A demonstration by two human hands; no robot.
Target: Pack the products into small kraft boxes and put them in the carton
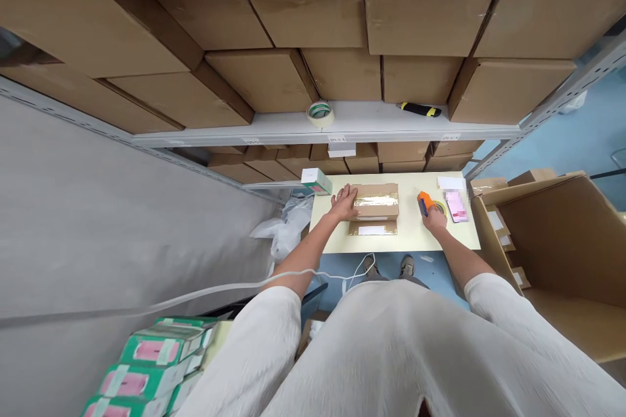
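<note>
My left hand (345, 202) lies with spread fingers on the left end of a small cardboard box (386, 191), which has shiny tape along its top. In front of it sits another narrow cardboard box (391, 228) with tape and a white label. On the right of the table, my right hand (434, 217) is closed around an orange tape dispenser (426, 199) with a yellowish roll. Beside that hand lies a pink printed item (456, 206), partly blurred, with a white paper (450, 183) behind it.
A green-and-white box (316, 180) stands at the table's (332, 241) back left. Above, a shelf (362, 118) holds cardboard boxes, a tape roll (320, 114) and a utility knife (419, 109). A large open carton (562, 234) stands right; a white cable (210, 290) crosses left.
</note>
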